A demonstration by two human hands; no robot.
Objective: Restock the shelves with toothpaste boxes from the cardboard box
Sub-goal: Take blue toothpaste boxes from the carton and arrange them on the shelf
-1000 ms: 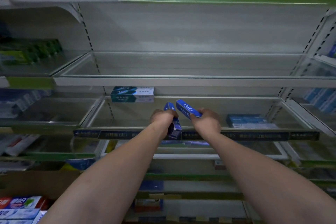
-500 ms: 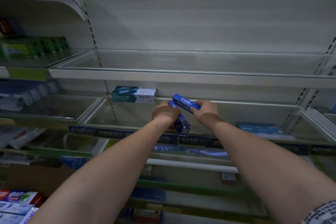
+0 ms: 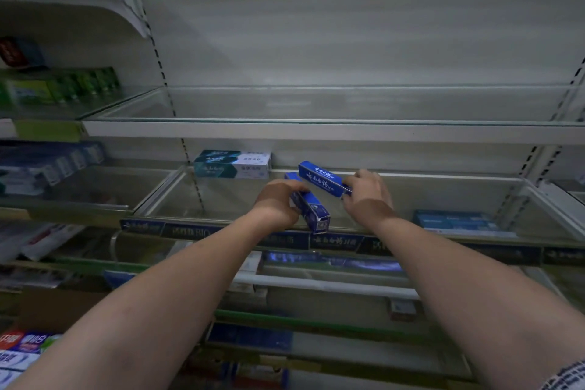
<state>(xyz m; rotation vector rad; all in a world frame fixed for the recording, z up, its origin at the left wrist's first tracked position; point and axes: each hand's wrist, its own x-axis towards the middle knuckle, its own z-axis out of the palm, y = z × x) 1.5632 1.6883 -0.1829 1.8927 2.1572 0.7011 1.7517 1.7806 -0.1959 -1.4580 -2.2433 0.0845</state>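
Both arms reach over the front edge of the glass-fronted middle shelf [image 3: 221,199]. The left hand [image 3: 277,203] is closed around a long blue toothpaste box with white lettering [image 3: 311,209], whose long axis runs front to back: its square end flap points toward the shelf's front edge, tilted downward, while the far end is hidden under the fingers. The right hand [image 3: 365,195] grips a second blue toothpaste box [image 3: 323,179] by its right end; that box lies crosswise, its free end pointing left and slightly up, above the first box. A teal-and-white toothpaste carton stack [image 3: 232,165] sits at the shelf's back left corner. Flat blue cartons [image 3: 459,223] lie near the right front edge.
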